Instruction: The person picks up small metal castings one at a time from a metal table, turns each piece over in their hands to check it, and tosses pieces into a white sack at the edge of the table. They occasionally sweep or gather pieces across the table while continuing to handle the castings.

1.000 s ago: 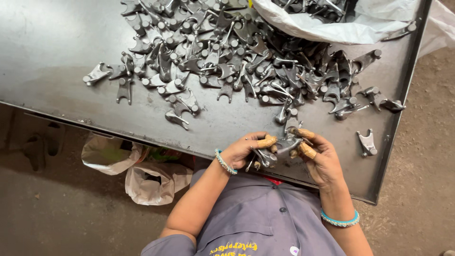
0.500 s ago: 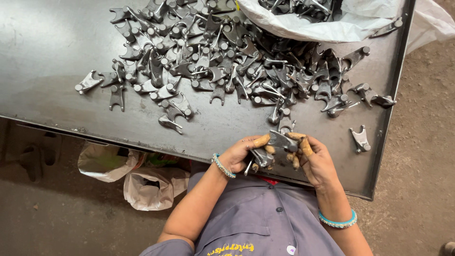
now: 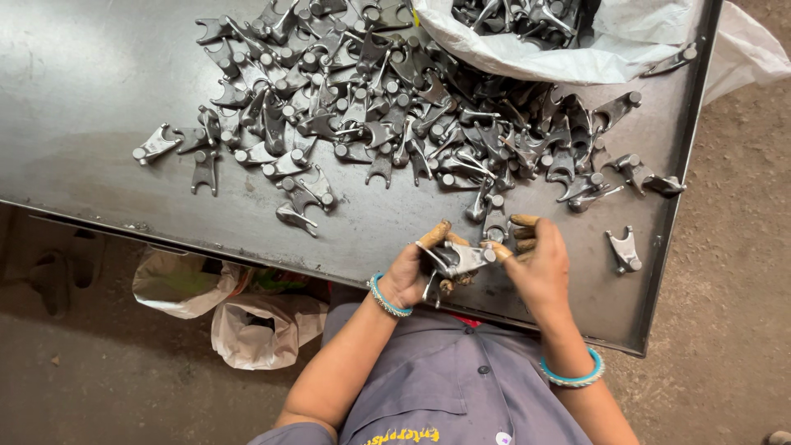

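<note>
Forked metal part (image 3: 458,259) sits between your two hands, raised just above the near edge of the steel table (image 3: 91,91). Your left hand (image 3: 412,276) is closed around its lower end, thumb stretched up along one side, while your right hand (image 3: 540,264) pinches the other end with curled fingers (image 3: 522,221). Held from both ends like that, the piece looks steadied for a close look, with its face turned up toward you.

Just beyond your fingers lies the heap of matching parts (image 3: 395,107), spread across the tabletop within easy reach. One single fork piece (image 3: 624,250) lies apart to the right of your right hand, near the table's corner. Farther off, beyond the heap, a white sack (image 3: 610,58) holds more of the same pieces and runs out of the top of the frame.

Below your left forearm, plastic bags (image 3: 222,305) rest on the floor under the table edge. What your left palm covers of the part cannot be made out, and a thin bit below it is unclear.
</note>
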The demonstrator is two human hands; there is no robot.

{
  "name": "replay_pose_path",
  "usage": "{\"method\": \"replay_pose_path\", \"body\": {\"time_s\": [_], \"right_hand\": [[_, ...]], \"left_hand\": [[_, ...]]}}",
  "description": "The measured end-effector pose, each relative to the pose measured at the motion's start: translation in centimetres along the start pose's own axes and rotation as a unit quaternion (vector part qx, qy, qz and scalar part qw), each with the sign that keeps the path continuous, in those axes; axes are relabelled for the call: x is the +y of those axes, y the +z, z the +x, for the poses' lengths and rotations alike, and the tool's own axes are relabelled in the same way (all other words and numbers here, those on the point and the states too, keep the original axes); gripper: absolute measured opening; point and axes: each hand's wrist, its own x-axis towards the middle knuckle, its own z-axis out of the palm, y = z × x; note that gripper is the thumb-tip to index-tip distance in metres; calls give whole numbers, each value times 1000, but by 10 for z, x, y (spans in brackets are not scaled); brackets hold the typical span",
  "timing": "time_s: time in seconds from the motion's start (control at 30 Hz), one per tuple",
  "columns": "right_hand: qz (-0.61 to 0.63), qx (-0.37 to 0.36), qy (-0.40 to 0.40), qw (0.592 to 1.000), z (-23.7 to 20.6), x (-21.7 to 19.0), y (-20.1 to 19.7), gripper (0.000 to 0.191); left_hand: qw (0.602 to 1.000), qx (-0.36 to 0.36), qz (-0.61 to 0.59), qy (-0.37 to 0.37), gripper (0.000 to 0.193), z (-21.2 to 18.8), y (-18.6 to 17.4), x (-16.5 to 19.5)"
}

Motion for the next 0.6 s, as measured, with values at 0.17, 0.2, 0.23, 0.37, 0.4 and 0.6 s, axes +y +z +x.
{"method": "replay_pose_path", "body": {"time_s": [0.17,0.2,0.23,0.37,0.4,0.6], "right_hand": [[-111,63,-123,984,13,-8,14,62],[-122,75,-157,977,17,-10,15,63],[-117,67,-152,979,18,-12,17,61],[-96,42,-122,987,35,-23,20,56],[-92,33,-108,989,36,-23,20,55],[35,-44,-16,998,49,2,19,46]], "left_hand": [[989,-129,-72,-23,58,0,18,13],[994,-94,-55,-21,60,4,22,16],[997,-58,-39,-18,61,5,26,15],[996,-52,-65,14,59,5,29,14],[997,-50,-62,22,59,4,26,15],[998,-4,-53,31,57,-1,5,27]]}}
